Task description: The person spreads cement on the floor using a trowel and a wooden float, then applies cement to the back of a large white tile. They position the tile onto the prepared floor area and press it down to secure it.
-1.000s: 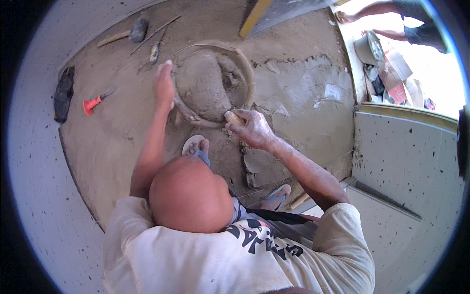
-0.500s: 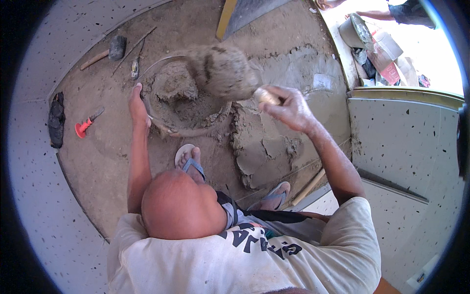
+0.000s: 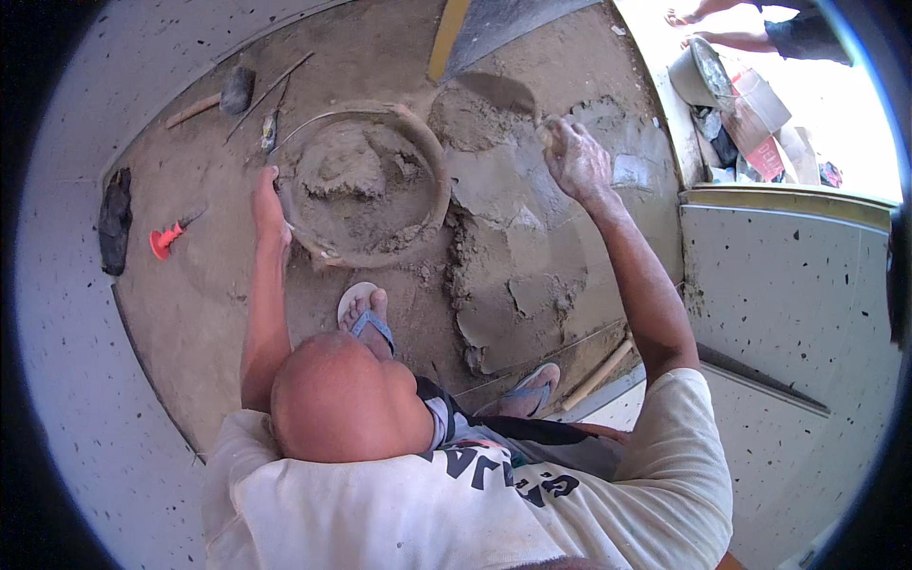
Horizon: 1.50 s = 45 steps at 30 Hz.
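My left hand [image 3: 271, 211] grips the near-left rim of a round basin [image 3: 436, 176], its fingers mostly hidden behind the edge. Inside the basin is wet grey mortar [image 3: 347, 171], heaped toward the far side. My right hand [image 3: 579, 160] is closed around the handle of a trowel [image 3: 508, 92], held out to the right beyond the basin. The trowel's blade lies tilted over a fresh heap of mortar [image 3: 465, 122] on the floor. A spread mortar bed [image 3: 513, 275] covers the floor to the right of the basin, its near part rough-edged and its right part smoother.
A mallet [image 3: 228, 93], a thin rod [image 3: 275, 90] and a red-handled tool [image 3: 166, 237] lie on the left floor. A dark bundle [image 3: 115, 220] rests by the left wall. A bucket [image 3: 698, 76] stands outside the doorway, near another person's legs [image 3: 731, 36]. A wooden handle [image 3: 598, 375] lies near my foot.
My right hand has moved away and to the right with the trowel. The mortar load that was over the basin's right rim is now on the floor. My left hand stays on the rim.
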{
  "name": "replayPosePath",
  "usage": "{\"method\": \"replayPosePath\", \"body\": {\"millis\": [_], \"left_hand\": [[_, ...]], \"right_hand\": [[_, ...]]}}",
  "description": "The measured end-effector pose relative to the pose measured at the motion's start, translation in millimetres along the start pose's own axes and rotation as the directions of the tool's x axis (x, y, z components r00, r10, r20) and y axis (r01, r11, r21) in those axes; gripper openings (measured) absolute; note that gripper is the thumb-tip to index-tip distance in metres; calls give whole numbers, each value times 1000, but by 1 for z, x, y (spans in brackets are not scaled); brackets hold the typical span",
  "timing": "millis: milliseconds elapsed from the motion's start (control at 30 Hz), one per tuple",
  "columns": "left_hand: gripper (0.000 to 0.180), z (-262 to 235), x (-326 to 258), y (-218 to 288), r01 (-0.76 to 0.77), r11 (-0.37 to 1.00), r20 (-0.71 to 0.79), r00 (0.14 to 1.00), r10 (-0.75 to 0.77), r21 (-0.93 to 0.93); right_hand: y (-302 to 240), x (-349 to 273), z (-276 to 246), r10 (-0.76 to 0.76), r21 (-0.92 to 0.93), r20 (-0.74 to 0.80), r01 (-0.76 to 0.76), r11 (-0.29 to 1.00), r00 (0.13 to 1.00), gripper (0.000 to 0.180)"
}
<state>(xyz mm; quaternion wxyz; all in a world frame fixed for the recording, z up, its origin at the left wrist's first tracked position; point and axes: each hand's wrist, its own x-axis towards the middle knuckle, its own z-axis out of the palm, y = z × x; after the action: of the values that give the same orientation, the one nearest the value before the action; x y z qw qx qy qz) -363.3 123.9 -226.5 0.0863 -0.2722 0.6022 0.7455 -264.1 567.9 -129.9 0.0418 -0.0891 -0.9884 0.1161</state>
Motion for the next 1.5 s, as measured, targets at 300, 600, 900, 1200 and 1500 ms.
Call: {"method": "replayPosePath", "body": {"millis": [300,600,900,1200,1500], "left_hand": [[21,-4,19,-12,-34,998,19,999,35,-46],[22,5,6,-3,-40,997,6,999,40,-63],[25,5,3,-3,-26,997,31,999,29,-73],[24,3,10,-11,-68,997,25,997,69,-44],[24,31,-35,8,-428,845,154,904,400,320]], "right_hand": [[38,-26,61,81,-16,230,-79,997,970,44],[57,14,82,390,363,410,-539,760,825,38],[-25,-13,103,313,540,634,-695,475,707,30],[-1,-31,42,244,36,374,-277,960,895,49],[-94,-16,-66,-205,-142,286,254,957,936,35]]}}
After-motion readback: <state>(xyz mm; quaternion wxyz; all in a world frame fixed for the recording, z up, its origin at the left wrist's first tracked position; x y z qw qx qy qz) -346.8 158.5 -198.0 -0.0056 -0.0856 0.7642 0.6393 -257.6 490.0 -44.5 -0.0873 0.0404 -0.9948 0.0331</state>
